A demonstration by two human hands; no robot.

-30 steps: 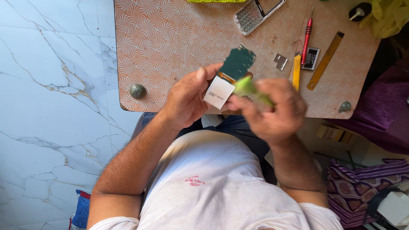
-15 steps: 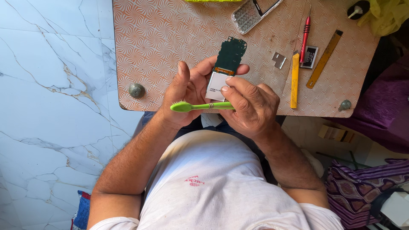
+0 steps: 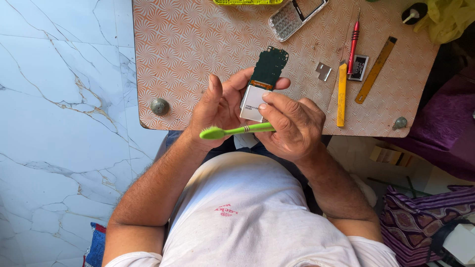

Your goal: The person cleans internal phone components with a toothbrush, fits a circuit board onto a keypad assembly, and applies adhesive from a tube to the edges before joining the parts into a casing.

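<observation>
Item one, in my view from the head camera: a dark green phone circuit board with a white rectangular screen module (image 3: 262, 84) attached at its lower end, held above the near edge of the table (image 3: 198, 49), which has an orange-and-white swirl-patterned top. My left hand (image 3: 220, 106) cradles the board from the left, thumb raised, fingers curled behind it and showing at its upper right. My right hand (image 3: 292, 126) is closed around the handle of a lime green plastic toothbrush (image 3: 232, 131), whose bristled head points left and lies below the left palm; the right forefinger rests on the white screen module.

Item two, table surface, right half: a red-handled slim screwdriver (image 3: 353, 42) lying near upright; just beside it a small black and white square component (image 3: 358, 67); a yellow flat plastic pry tool (image 3: 341, 94); a longer amber flat strip (image 3: 376, 69), tilted; a small grey metal shield piece (image 3: 323, 71).

Item three, far edge: a silver phone front housing with keypad (image 3: 294, 17), partly cropped; a yellow-green meshed object (image 3: 247, 2), barely in view.

Item four, surroundings: white marble-veined floor (image 3: 59, 123) on the left; purple striped cloth bag (image 3: 425, 217) at lower right.
</observation>
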